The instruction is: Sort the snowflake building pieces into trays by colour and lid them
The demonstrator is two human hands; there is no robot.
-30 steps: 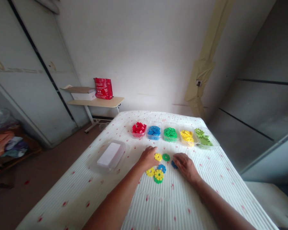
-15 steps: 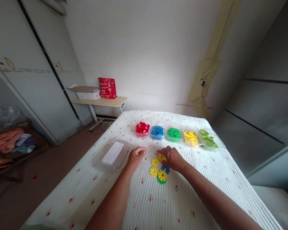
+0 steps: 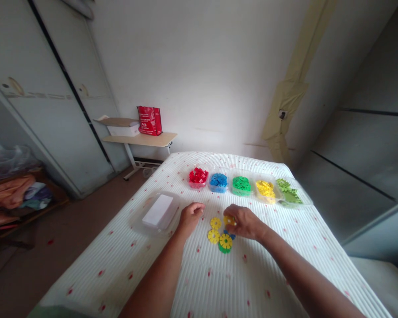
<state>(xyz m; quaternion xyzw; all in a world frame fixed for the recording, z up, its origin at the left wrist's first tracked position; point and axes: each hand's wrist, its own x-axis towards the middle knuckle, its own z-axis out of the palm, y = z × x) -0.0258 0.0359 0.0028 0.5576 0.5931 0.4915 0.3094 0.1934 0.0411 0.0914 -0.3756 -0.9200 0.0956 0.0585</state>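
Observation:
Yellow flower-shaped plastic discs with notched rims lie on the quilted white cloth. My right hand (image 3: pixel 243 222) pinches one yellow disc (image 3: pixel 229 220) between thumb and fingers, partly covered by them. Beneath that hand a blue disc (image 3: pixel 232 235) is mostly hidden. To its left are two yellow discs, an upper one (image 3: pixel 215 223) and a lower one (image 3: pixel 214 236). Another yellow disc (image 3: pixel 226 241) overlaps a green disc (image 3: pixel 224 250). My left hand (image 3: pixel 190 217) rests on the cloth left of the discs, its fingers curled together with nothing showing in them.
Clear tubs of red pieces (image 3: pixel 198 176), blue pieces (image 3: pixel 218 180), green pieces (image 3: pixel 241 183), yellow pieces (image 3: pixel 265 189) and light-green pieces (image 3: pixel 288 192) line the far side. A clear tray holds a white block (image 3: pixel 158 211) at left. Behind stands a side table (image 3: pixel 142 139) with a red bag (image 3: pixel 150 120).
My right hand has closed on the upper-right yellow disc, and that disc has shifted a little right and tilted. My left hand stays beside the discs. The view has shifted slightly.

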